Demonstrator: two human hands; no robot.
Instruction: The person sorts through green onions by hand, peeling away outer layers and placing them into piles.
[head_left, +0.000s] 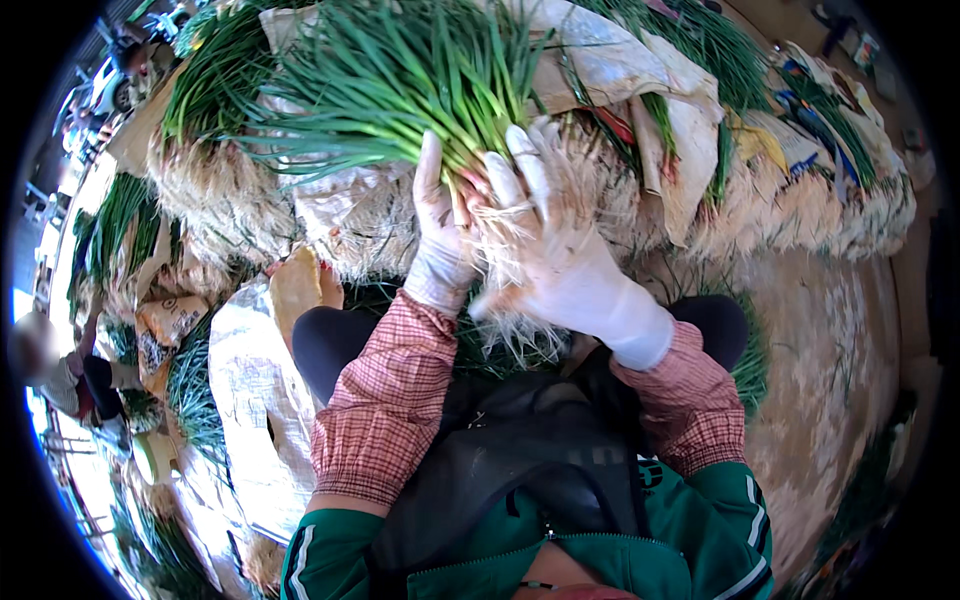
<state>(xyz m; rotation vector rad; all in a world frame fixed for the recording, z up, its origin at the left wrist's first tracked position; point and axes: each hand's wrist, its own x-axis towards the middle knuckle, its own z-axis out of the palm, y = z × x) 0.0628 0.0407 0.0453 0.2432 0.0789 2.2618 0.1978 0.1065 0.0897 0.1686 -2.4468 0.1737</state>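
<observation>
A bunch of spring onions [440,110] is held up in front of me, its green leaves fanned out to the far left and its pale roots towards me. My left hand [440,235], in a white glove, grips it at the left by the white stem ends; some of its fingers are hidden behind the stems. My right hand [565,265], also in a white glove, lies against the right side of the bunch at the roots. Its fingers are stretched out and apart, and stringy roots [500,245] show beside its palm.
Long heaps of spring onions [225,210] run across the far side, partly under pale sacking [640,60]. A white sack [245,390] lies at my left. Loose leaves [750,360] are on the brown floor [825,370] at right. Another person [75,380] is at the left edge.
</observation>
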